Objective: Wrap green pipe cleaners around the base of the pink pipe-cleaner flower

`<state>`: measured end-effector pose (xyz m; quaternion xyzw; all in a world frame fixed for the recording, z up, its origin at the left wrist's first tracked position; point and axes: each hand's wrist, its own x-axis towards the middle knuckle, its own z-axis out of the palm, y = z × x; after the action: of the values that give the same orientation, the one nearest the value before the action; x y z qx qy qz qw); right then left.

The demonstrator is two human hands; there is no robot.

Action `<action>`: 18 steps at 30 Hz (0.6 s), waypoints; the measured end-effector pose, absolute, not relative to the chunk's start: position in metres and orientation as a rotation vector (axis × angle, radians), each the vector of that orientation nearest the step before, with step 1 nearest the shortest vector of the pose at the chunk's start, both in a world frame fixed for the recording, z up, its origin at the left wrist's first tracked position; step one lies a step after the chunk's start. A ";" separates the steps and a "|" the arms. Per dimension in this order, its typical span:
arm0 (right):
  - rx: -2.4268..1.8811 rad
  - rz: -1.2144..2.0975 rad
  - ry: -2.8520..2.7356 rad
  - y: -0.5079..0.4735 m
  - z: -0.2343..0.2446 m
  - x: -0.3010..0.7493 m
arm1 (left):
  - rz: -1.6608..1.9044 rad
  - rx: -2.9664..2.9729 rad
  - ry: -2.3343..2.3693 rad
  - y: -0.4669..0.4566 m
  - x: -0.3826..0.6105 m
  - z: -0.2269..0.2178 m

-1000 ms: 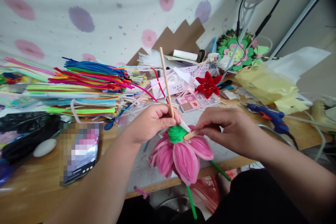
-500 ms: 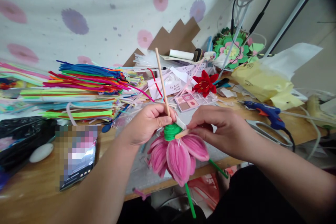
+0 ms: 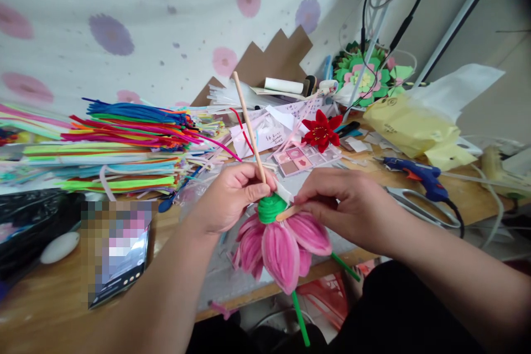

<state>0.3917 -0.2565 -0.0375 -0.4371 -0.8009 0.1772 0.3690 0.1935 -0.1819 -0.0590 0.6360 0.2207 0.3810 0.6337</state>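
A pink pipe-cleaner flower (image 3: 281,254) hangs petals-down in front of me, with a green wound base (image 3: 269,209) on top. From that base a wooden dowel (image 3: 249,121) rises, tilted to the left. My left hand (image 3: 232,199) is closed around the dowel's lower end, just above the green base. My right hand (image 3: 344,199) pinches a flat wooden craft stick (image 3: 287,213), whose rounded tip lies against the green base's lower edge. A white strip (image 3: 284,193) runs between the two hands; which fingers hold it is unclear. Two green stems (image 3: 301,318) show below the petals.
Bundles of coloured pipe cleaners (image 3: 124,127) lie at the left, behind a phone (image 3: 124,260). A red flower (image 3: 322,130) rests by a palette (image 3: 305,158). At the right are a blue glue gun (image 3: 418,174), scissors (image 3: 423,207) and a yellow bag (image 3: 415,121).
The view has shifted slightly, so the background sits a little further left. The dowel's top leans a bit more left. Both hands keep their holds.
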 end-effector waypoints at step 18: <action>-1.121 0.282 -2.183 -0.236 -0.078 0.398 | 0.837 1.708 0.695 -0.171 0.198 -0.077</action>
<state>0.3980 -0.2358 -0.0779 -0.4285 -0.8345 0.1076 0.3293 0.1985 -0.1706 -0.0774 0.7155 0.2912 0.3506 0.5295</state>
